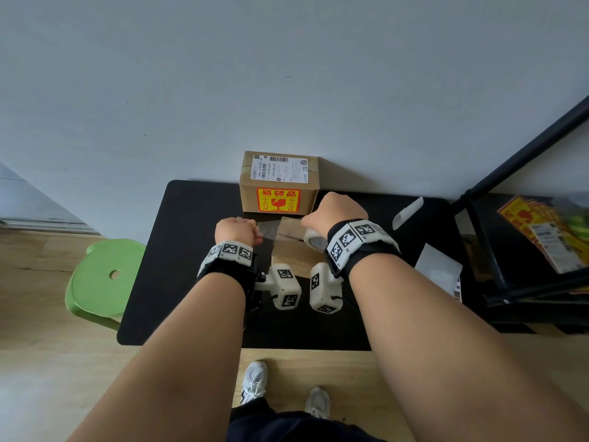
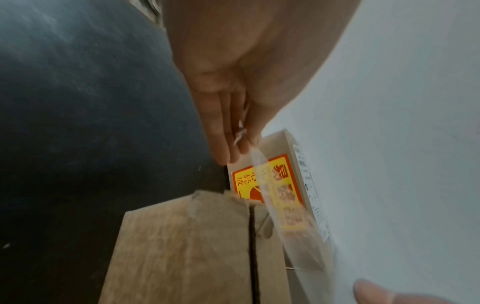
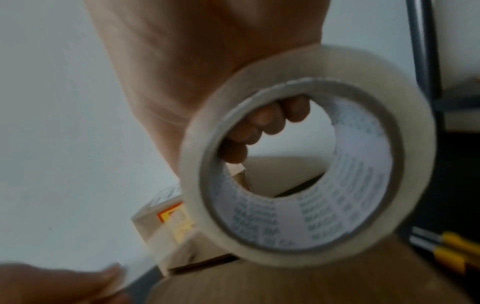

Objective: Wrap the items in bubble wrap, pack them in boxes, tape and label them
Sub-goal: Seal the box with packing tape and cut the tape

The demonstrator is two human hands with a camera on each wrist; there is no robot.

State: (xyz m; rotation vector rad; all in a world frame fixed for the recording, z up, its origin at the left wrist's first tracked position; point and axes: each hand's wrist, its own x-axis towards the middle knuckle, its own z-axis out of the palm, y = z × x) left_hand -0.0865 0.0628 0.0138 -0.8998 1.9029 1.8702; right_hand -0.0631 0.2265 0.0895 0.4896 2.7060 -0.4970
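Pale grey wall backs a black table (image 1: pixel 197 282) that stands on a wood-look floor. At the table's far edge, against the wall, sits a sealed box (image 1: pixel 279 182) with a shipping label on top and a red-and-yellow fragile sticker on its near face. Just in front of it stands the open box (image 1: pixel 294 252), its two top flaps closed to a dark seam down the middle — no tape lies on that seam.

Over this box the right hand (image 1: pixel 339 209) grips the tape roll (image 1: pixel 315 240), fingers (image 3: pixel 262 123) hooked through its core. A clear strip of tape (image 1: pixel 269 228) stretches from the roll to the left hand (image 1: pixel 237 229), which pinches its free end between thumb and fingertips.

Near the table's right edge lie a curled white backing strip (image 1: pixel 408 212) and a white sheet (image 1: pixel 438 272). Beyond that edge a black rack (image 1: pixel 487 250) holds more fragile stickers (image 1: pixel 535 224) — and off the left edge stands a green stool (image 1: pixel 102 279).
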